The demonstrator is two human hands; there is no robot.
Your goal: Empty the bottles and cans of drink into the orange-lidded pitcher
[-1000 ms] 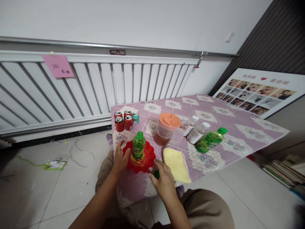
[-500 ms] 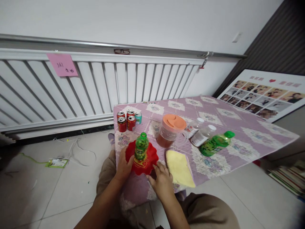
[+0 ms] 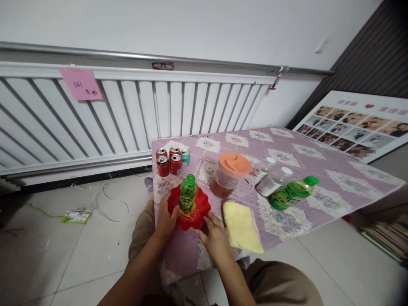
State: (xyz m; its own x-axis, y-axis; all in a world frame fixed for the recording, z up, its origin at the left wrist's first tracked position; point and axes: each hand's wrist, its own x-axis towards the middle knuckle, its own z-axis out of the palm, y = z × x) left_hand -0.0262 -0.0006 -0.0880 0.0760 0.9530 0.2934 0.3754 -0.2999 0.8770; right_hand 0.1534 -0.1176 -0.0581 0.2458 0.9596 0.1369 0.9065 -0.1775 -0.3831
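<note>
A red scalloped plate (image 3: 195, 215) lies at the near left corner of the table, and a small green bottle (image 3: 188, 194) stands upright on it. My left hand (image 3: 165, 219) grips the plate's left rim, thumb on top. My right hand (image 3: 215, 234) rests with curled fingers pressed against the plate's near right rim. Whatever lies under that palm is hidden. A folded yellow cloth (image 3: 242, 226) sits just right of my right hand.
Behind the plate stand several drink cans (image 3: 170, 160) and a jug with an orange lid (image 3: 231, 176). Two clear bottles (image 3: 273, 181) and a green bottle (image 3: 291, 192) lie on the purple tablecloth (image 3: 334, 182). A radiator (image 3: 127, 114) lines the wall; cables (image 3: 95, 204) lie on the floor.
My right hand has slid forward to the plate's rim and now covers the small green object seen beside it a second ago. My left hand stays on the left rim.
</note>
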